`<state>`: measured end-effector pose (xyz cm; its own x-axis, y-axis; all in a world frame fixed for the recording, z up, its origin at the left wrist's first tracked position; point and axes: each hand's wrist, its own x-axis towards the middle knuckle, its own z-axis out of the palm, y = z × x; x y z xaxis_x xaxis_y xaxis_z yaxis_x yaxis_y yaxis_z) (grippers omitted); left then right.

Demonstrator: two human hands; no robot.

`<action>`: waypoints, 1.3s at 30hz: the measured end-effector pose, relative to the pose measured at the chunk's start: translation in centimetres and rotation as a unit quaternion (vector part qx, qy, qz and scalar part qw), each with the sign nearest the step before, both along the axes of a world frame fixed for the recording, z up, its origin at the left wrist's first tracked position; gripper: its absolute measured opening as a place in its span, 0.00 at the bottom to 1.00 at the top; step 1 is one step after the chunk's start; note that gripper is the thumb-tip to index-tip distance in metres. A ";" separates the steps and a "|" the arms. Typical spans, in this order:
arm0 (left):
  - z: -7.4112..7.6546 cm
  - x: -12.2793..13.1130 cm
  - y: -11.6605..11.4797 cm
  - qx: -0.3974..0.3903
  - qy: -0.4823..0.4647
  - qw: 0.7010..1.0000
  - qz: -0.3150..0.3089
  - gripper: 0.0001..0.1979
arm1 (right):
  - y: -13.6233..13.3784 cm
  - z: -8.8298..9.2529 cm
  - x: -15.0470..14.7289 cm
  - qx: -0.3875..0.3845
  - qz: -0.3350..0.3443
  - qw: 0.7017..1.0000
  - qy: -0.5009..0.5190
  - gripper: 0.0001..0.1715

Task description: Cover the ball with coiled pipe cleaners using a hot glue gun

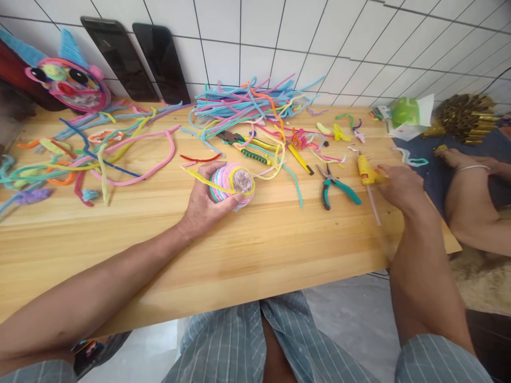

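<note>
Two black phones (162, 63) lean against the white tiled wall (257, 24), well apart from a shiny gold bundle (463, 118) at right.

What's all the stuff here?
Ball: one, pastel, centre
Fuzzy sticks: many, mixed, back and left
Glue gun: one, yellow, right
Pliers: two, one teal, one green/yellow, middle
Tool: one, yellow, between pliers
Slabs: two, black, back left
Figure: one, multicoloured, far left
Round thing: one, green, back right
Bundle: one, gold, far right
Table: one, pale wood, below
Tiles: many, white, behind
Another person: one, far right
Clothes: some, grey, bottom
Left hand: one, around ball
Right hand: one, by glue gun
</note>
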<state>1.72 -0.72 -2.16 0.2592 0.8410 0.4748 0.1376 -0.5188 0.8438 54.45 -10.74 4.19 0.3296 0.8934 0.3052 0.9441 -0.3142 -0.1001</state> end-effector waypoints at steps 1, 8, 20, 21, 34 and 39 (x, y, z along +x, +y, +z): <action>0.0 0.0 0.0 -0.003 0.001 1.000 -0.002 0.44 | 0.0 0.2 -0.6 0.004 -0.009 1.000 -0.003 0.12; -0.4 -0.3 0.3 0.010 0.017 1.000 -0.019 0.43 | 3.2 0.3 -10.0 0.040 0.112 0.991 0.063 0.09; -0.7 0.5 -0.3 0.019 0.006 1.000 -0.012 0.42 | 9.0 -0.1 -15.3 -0.158 0.083 0.982 -0.066 0.17; -0.7 0.5 -0.3 0.019 0.007 1.000 -0.018 0.42 | 9.4 -0.1 -15.9 -0.173 0.076 0.980 -0.067 0.18; -0.9 0.8 -0.1 0.034 -0.010 0.999 -0.037 0.40 | 6.0 2.6 -16.1 -0.134 -0.029 0.975 0.174 0.11; -1.0 0.7 -0.1 0.014 -0.012 0.999 -0.034 0.41 | 2.5 3.7 -15.6 -0.032 0.075 0.863 0.499 0.15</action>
<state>2.46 -0.78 -3.13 0.3028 0.8083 0.5049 0.0806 -0.5496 0.8315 38.88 -8.23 7.91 0.2783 0.9535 -0.1159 0.4287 -0.2313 -0.8734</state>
